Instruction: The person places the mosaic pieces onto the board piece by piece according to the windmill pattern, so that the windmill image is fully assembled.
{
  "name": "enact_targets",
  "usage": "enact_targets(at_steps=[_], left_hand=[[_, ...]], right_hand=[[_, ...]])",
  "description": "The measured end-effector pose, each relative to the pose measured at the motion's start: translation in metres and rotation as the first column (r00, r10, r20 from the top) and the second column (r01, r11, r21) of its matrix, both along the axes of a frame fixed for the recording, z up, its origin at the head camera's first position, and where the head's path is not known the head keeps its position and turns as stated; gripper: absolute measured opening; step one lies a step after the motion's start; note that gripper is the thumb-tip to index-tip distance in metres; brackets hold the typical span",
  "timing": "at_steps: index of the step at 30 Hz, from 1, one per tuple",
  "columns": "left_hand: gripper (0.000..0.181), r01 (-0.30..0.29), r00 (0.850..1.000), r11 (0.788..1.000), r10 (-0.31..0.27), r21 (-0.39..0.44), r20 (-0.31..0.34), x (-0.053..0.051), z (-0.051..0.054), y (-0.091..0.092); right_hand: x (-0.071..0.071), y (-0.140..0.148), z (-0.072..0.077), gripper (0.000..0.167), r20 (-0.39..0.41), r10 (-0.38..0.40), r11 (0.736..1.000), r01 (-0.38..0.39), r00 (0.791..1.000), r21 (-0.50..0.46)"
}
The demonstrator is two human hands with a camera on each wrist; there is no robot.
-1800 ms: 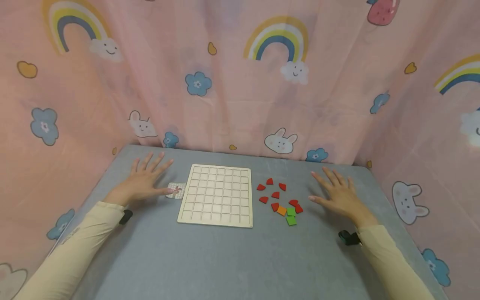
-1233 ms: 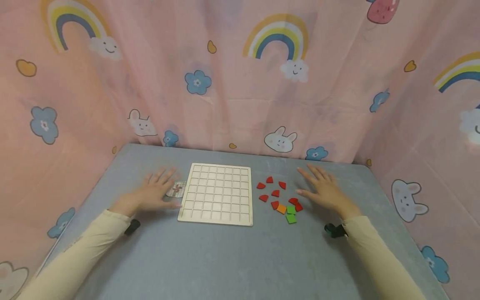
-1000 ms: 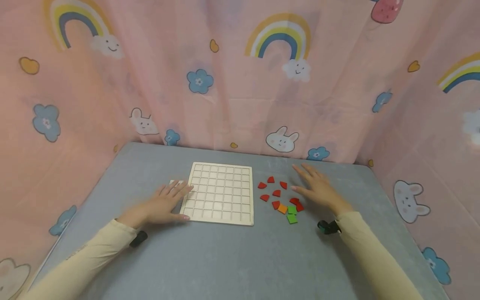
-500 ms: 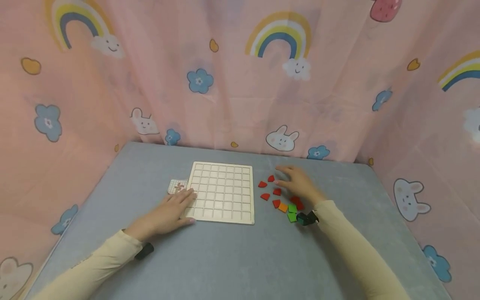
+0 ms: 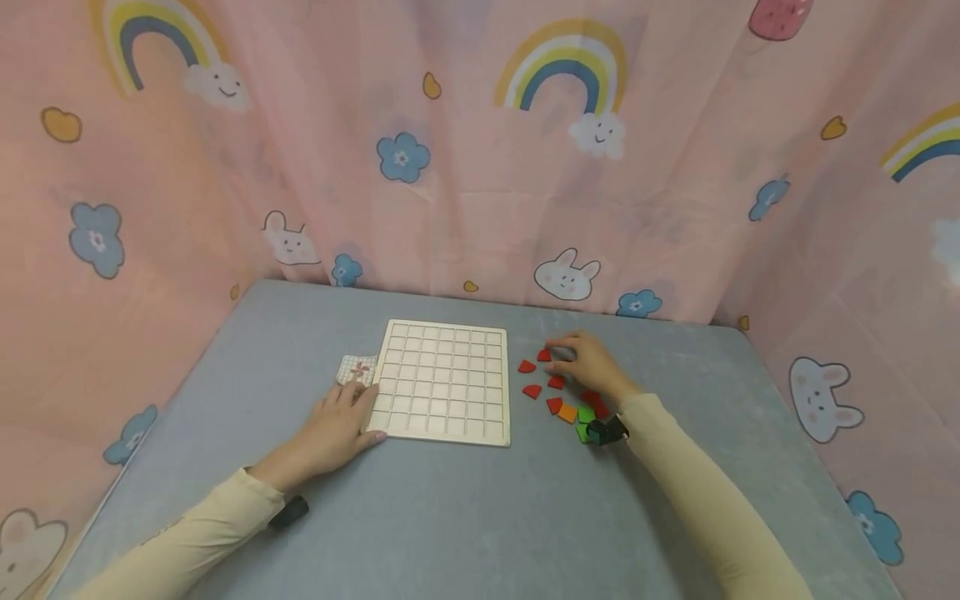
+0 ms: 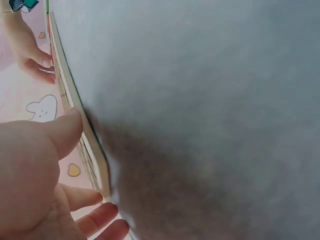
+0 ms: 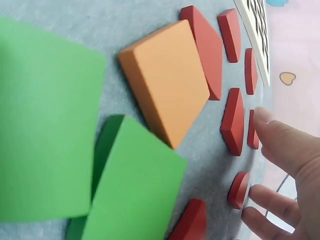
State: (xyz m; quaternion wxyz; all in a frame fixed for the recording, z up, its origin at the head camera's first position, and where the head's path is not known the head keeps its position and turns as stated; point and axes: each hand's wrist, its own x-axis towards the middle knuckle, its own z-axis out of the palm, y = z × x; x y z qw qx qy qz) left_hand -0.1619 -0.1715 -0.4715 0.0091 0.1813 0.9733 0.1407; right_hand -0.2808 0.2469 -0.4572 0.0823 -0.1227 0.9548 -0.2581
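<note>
A pale square board [image 5: 442, 379] with a recessed grid lies on the table. My left hand [image 5: 333, 429] holds its near left corner, thumb along the near edge and bent fingers at the left side. In the left wrist view the thumb [image 6: 67, 132] and fingertips touch the board's rim [image 6: 100, 167]. My right hand [image 5: 592, 362] reaches over the loose pieces, thumb and index finger parted around a red quarter-round piece [image 5: 543, 355]. In the right wrist view its thumb [image 7: 280, 140] and fingers stand apart, with red pieces [image 7: 239, 190] close by.
Several more red pieces [image 5: 532, 391] lie right of the board. Near them are an orange square [image 5: 567, 413] and two green squares [image 5: 585, 413], partly behind the right wrist camera [image 5: 606, 431]. A small gridded card [image 5: 356, 368] with a red pinwheel pattern lies at the board's left edge.
My left hand has come right and nearer, from beside the card onto the board's corner, its fingers now bent. My right hand has moved left to the red pieces, thumb and index drawing closer.
</note>
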Motion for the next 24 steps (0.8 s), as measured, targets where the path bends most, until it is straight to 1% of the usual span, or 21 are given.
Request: enact_targets(at_steps=[4,9,13,15,20,22,24], left_hand=[[0.074,-0.03,0.999,0.999,0.029,0.039,0.022,-0.001,-0.001,0.0],[0.073,-0.032,0.999,0.998,0.03,0.052,0.031,-0.003,0.0,-0.002],[0.072,-0.028,0.999,0.998,0.025,0.063,0.043,-0.005,0.002,-0.002],[0.073,-0.039,0.999,0.996,0.036,0.076,0.04,-0.007,0.003,-0.002],[0.084,-0.117,0.993,0.989,0.114,0.093,0.039,-0.011,0.001,-0.002],[0.086,-0.143,0.989,0.987,0.14,0.072,0.053,-0.013,0.0,-0.004],[0.085,-0.155,0.986,0.987,0.151,0.046,0.069,-0.014,0.0,-0.005]], right_hand=[[-0.003,0.0,-0.001,0.05,-0.017,-0.006,1.0,0.006,1.0,0.025],[-0.005,-0.001,-0.002,0.048,-0.034,-0.018,0.998,0.02,0.999,0.057],[-0.006,0.0,-0.004,0.046,-0.038,-0.018,0.998,0.02,0.999,0.054],[-0.006,0.0,-0.003,0.046,-0.039,-0.014,0.998,0.016,0.999,0.053],[-0.006,0.0,-0.003,0.046,-0.033,-0.016,0.999,0.017,0.999,0.05],[-0.007,0.0,-0.004,0.046,-0.031,-0.019,0.998,0.021,0.999,0.051],[-0.007,0.0,-0.005,0.046,-0.03,-0.02,0.998,0.021,0.999,0.054]])
